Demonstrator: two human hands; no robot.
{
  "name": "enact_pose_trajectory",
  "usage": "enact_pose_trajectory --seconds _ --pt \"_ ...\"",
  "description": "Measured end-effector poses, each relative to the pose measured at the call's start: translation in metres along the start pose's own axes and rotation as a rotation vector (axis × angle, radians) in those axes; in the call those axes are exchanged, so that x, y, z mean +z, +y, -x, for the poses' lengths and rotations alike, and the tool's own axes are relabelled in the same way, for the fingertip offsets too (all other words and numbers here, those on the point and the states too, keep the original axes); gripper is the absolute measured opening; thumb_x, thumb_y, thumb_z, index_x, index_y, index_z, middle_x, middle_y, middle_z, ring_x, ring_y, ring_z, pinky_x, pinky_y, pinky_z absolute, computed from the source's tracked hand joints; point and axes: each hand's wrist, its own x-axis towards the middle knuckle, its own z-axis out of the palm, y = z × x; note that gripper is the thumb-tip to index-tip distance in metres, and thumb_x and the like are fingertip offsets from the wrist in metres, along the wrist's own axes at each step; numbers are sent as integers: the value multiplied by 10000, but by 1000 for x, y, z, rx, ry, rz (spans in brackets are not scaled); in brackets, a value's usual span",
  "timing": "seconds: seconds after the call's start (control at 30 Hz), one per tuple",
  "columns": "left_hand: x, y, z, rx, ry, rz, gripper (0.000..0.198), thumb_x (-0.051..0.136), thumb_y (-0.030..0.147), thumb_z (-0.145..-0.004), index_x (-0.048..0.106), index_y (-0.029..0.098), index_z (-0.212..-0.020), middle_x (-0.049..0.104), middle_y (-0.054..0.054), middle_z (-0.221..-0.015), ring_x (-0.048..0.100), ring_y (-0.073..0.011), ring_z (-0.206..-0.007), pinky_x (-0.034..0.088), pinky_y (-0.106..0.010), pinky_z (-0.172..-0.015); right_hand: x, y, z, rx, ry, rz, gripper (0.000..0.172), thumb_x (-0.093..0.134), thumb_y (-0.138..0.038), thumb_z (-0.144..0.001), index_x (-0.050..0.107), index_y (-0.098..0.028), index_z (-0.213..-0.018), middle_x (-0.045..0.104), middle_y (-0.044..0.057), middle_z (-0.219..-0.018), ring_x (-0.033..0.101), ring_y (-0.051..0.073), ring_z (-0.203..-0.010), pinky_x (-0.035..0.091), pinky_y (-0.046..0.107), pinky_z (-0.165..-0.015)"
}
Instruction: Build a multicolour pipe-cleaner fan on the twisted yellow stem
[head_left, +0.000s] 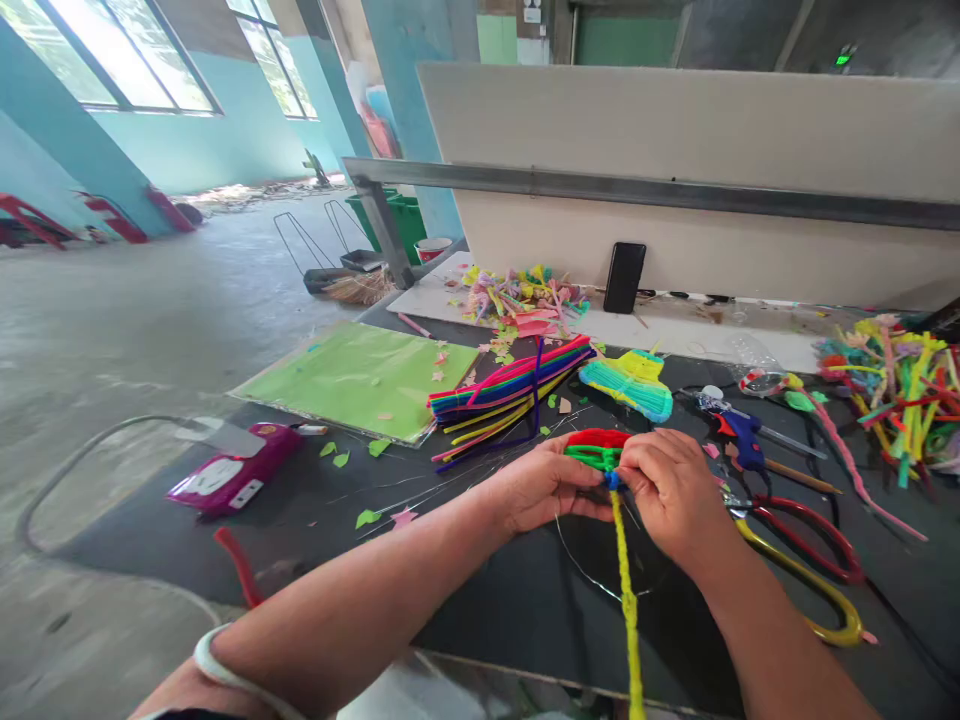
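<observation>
- The pipe-cleaner piece is held above the black tabletop, between both hands, its red and green part uppermost.
- The left hand grips its left side, thumb and fingers closed narrowly around it, probably to steady the green loops.
- The right hand pinches tightly beside the blue knot, seemingly because fine control matters at that joint; its fingertips are partly hidden.
- A yellow strand hangs from the knot toward the near edge, perhaps left free to keep it out of the fingers' way.
- A pipe-cleaner bundle lies just beyond the left hand, likely for easy picking.
- The scissors and the blue glue gun lie on the right, presumably within that hand's reach.
- The black smartphone leans against the pale board, tilted perhaps so that its screen faces the person.
- A light-green sheet lies flat, away from the handwork.
</observation>
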Motion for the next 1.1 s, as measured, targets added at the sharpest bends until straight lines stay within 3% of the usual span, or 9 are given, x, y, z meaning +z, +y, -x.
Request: enact_pose_trajectory --seconds 0.07,0.17,0.23,0.3,0.4,0.53,0.77,0.9,1.1 --pt "0 1 -1 -25 -88 77 373 647 268 -758 586 143 -1105 656 -104 -953 642 -231 -847 487 -448 -820 0 0 0 35 38 11 119 500 -184 -867 539 -198 -756 635 27 -831 568 169 -811 367 341 -805" --pt "-1 5 -2 -16 -215 189 574 496 594 -789 570 123 -1109 604 -154 -1110 606 -288 -982 429 -505 -889 -1 3 1 67 122 81 110 528 -174 -851 535 -192 -743 638 28 -842 575 170 -833 363 326 -770" --pt "-2 7 -2 -12 -237 206 654 448 664 -770 563 116 -1106 576 -168 -1158 589 -311 -1021 409 -527 -904 -2 6 2 84 148 137 111 542 -174 -845 538 -188 -735 641 29 -836 580 171 -831 360 323 -760" --pt "-2 8 -2 -49 -222 177 599 498 614 -776 571 104 -1082 581 -166 -1143 593 -311 -1016 407 -524 -911 -2 7 2 96 127 177 106 541 -173 -846 546 -184 -741 643 31 -837 583 172 -830 356 326 -761" --pt "0 4 -1 -101 -131 61 361 613 351 -793 587 88 -1038 625 -153 -1034 644 -241 -886 459 -455 -872 -1 6 3 90 86 198 102 524 -169 -858 558 -182 -763 650 34 -850 588 173 -841 345 334 -770" --pt "4 -5 -3 -92 65 -46 196 650 142 -745 600 85 -926 648 -89 -772 601 -109 -578 538 -311 -655 3 5 3 72 76 149 113 522 -171 -866 552 -186 -758 645 28 -831 590 160 -806 345 320 -742" --pt "2 -14 -8 -59 214 -79 238 687 93 -675 583 111 -888 622 -32 -643 542 -92 -458 544 -288 -512 9 13 4 158 59 14 131 547 -152 -845 515 -198 -726 623 28 -800 575 172 -754 364 304 -676" --pt "2 -12 -6 -56 214 -83 257 687 99 -676 577 114 -907 623 -31 -649 548 -94 -467 550 -293 -519 7 14 4 201 52 -76 144 545 -163 -848 515 -203 -714 615 22 -769 573 174 -748 373 299 -666" --pt "5 -9 -5 -26 170 -106 233 692 144 -692 573 132 -892 602 -9 -634 532 -81 -447 543 -268 -494 2 9 1 105 39 -44 104 566 -161 -846 535 -192 -752 628 14 -824 590 156 -793 359 302 -712"
